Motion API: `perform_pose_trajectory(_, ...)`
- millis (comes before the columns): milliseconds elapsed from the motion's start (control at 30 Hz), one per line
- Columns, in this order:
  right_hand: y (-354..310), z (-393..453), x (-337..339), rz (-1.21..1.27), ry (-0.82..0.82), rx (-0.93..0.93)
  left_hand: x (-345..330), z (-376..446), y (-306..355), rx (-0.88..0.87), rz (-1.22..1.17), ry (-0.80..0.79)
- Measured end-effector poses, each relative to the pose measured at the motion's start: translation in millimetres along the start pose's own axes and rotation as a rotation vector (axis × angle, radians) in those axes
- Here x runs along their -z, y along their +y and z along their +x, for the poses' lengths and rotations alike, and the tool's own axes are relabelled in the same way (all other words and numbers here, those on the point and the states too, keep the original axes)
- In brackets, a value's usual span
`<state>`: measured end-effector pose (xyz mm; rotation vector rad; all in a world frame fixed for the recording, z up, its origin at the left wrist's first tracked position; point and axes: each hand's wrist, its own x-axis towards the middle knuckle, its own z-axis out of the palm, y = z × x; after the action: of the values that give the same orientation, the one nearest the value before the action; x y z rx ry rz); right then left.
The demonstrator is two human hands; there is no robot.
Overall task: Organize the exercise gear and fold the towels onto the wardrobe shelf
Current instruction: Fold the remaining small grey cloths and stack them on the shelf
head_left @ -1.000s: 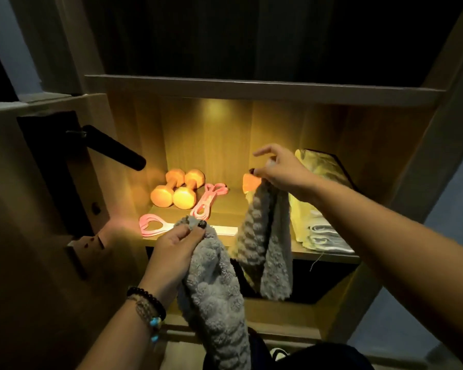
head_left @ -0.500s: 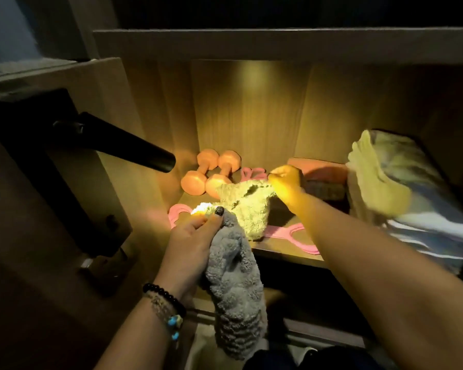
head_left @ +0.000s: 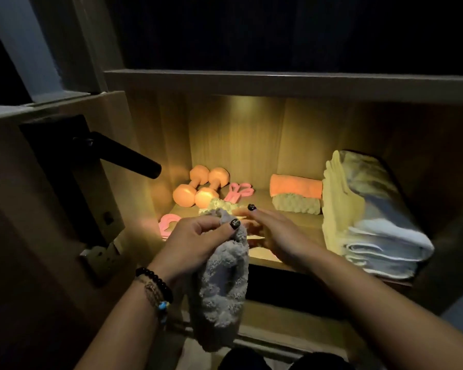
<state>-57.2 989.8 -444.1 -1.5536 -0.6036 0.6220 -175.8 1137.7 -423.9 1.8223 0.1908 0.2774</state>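
Folding is mid-step at the lit wooden wardrobe shelf point(head_left: 286, 222). Largest first: tall stack of folded yellow, grey and white towels point(head_left: 369, 209) sits at the shelf's right end; just left of it, at the back, a rolled orange towel point(head_left: 296, 185) lies on a folded beige nubby towel point(head_left: 296, 204).

Fluffy grey bobbled towel point(head_left: 225, 279) hangs off the shelf's front edge, top corner bunched onto the shelf. Half a second ago the right hand was carrying its far corner in over the shelf; that corner is now down and released, so the towel looks doubled over — my read: first fold done, second fold and placing beside the other towels remain.

Left hand point(head_left: 195, 241) pinches the towel's top between thumb and curled fingers. Right hand point(head_left: 273, 231) is spread flat, fingers straight, gripping nothing; slightly blurred.

Two orange dumbbells point(head_left: 198, 186) rest back-left, touching. Pink loop resistance band point(head_left: 238, 190) lies beside them; a second pink loop handle point(head_left: 167, 222) sits at front-left.
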Motion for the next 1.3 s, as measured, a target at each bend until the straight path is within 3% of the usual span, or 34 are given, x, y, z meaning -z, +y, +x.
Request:
perform_pose_trajectory(133,0,-44,-7,-0.001,0.026,0.036,-19,-19,15,-0.064,-0.018,-0.083)
perform_pose_trajectory(200,7,-59,-5,0.081,0.046,-0.037,-32,-28,20,-0.100,-0.030,-0.112)
perform_pose_trajectory(333,21,-87,9,0.206,-0.070,-0.187,-60,-45,26,-0.108,0.051,-0.196)
perform_pose_trajectory(400,26,-102,20,0.238,-0.112,-0.184,-73,-52,24,-0.124,0.074,-0.171)
perform_pose_trajectory(467,31,-115,33,0.258,-0.094,-0.132,-83,-56,18,-0.101,0.024,-0.033)
perform_pose_trajectory(567,43,-131,50,0.297,0.028,-0.062,-94,-60,6,-0.011,-0.111,0.188)
perform_pose_trajectory(633,48,-138,58,0.335,0.163,-0.010,-96,-64,2,0.062,-0.263,0.238)
perform_pose_trajectory(733,46,-144,69,0.327,0.354,0.072,-92,-68,-2,0.167,-0.426,0.153)
perform_pose_trajectory(833,40,-146,87,0.298,0.455,0.153,-82,-66,-3,0.213,-0.380,0.019)
perform_pose_trajectory(1033,30,-152,129,-0.069,0.496,0.091,-66,-53,-8,0.220,-0.407,0.099)
perform_pose_trajectory(1167,21,-160,142,-0.371,0.400,0.056,-66,-45,-10,0.205,-0.452,0.209)
perform_pose_trajectory(1300,16,-159,141,-0.606,0.475,0.097,-74,-43,-11,0.141,-0.478,0.272)
